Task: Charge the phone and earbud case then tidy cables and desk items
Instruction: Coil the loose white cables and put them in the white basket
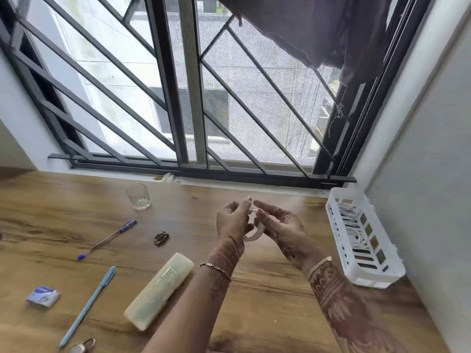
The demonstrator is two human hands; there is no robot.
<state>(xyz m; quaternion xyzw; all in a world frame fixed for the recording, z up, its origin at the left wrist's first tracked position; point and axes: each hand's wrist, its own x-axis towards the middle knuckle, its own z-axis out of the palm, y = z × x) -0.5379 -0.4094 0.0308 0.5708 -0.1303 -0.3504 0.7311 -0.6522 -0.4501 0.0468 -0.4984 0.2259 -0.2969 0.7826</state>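
Both hands, left (233, 220) and right (279, 225), are pinching a coiled white cable (252, 235) above the counter (254, 289), likely bundling it for the basket (367, 276).

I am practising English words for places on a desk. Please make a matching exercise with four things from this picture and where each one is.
Things:
1. drinking glass
2. white basket
3. coiled white cable
4. padlock

Places:
A. held in both hands
B. at the bottom edge of the view
C. by the right wall
D. near the window, left of the hands

Pairs: 1-D, 2-C, 3-A, 4-B
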